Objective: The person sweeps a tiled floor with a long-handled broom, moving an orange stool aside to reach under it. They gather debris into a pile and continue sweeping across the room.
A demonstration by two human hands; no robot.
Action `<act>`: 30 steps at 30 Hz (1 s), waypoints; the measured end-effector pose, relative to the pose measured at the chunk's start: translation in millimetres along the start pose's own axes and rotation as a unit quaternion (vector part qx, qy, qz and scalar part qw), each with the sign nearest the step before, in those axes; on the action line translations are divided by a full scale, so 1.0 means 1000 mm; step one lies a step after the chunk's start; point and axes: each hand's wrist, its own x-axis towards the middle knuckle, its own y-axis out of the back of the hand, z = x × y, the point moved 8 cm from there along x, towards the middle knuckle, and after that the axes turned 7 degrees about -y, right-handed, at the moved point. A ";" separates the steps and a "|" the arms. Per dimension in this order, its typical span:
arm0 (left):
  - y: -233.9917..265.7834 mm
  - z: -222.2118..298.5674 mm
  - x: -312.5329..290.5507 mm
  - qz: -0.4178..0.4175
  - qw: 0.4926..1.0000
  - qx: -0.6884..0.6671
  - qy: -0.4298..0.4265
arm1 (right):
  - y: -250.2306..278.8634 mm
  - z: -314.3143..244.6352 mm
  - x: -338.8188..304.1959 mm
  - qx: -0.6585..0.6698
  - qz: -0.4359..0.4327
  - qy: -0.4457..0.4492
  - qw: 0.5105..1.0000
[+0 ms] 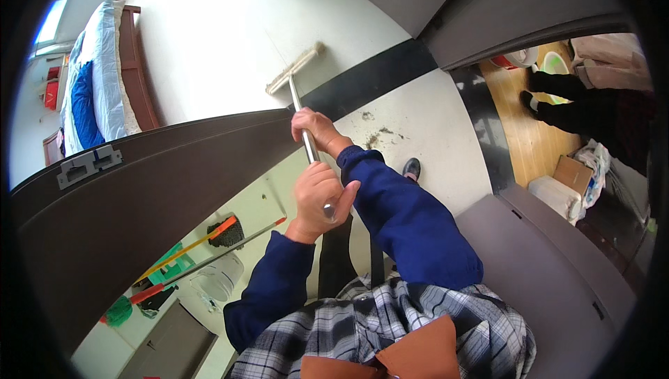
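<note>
A broom with a silvery metal handle and a wide, pale head (284, 79) reaches away from me across a doorway. My left hand (317, 201) is wrapped round the top end of the handle, close to my body. Farther down the shaft, my right hand (317, 128) grips it too, next to the edge of a dark brown door. The broom head rests on the white floor past a black threshold strip (373, 79). Scattered dark debris (380, 136) lies on the near floor, right of the handle.
The open brown door (160, 170) stands at my left. A bed (104, 72) is in the room beyond. Behind the door are a white bucket (217, 276) and long-handled cleaning tools. At right, another doorway shows a person's legs (564, 89) and a cardboard box (573, 175).
</note>
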 end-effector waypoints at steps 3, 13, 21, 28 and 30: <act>-0.014 0.023 0.011 -0.017 1.000 -0.013 0.014 | 0.009 -0.005 -0.035 0.036 -0.005 -0.026 0.999; -0.068 0.189 0.084 -0.061 0.984 -0.156 -0.055 | 0.178 -0.100 -0.144 0.038 0.096 -0.033 0.994; -0.118 0.198 0.136 -0.079 0.968 -0.232 -0.052 | 0.241 -0.046 -0.162 0.038 0.202 -0.050 0.977; -0.119 0.146 0.140 -0.045 0.972 -0.229 -0.001 | 0.246 -0.021 -0.115 0.001 0.191 -0.031 0.981; -0.082 0.143 0.171 -0.007 0.972 -0.230 -0.054 | 0.260 -0.061 -0.076 0.008 0.227 -0.032 0.973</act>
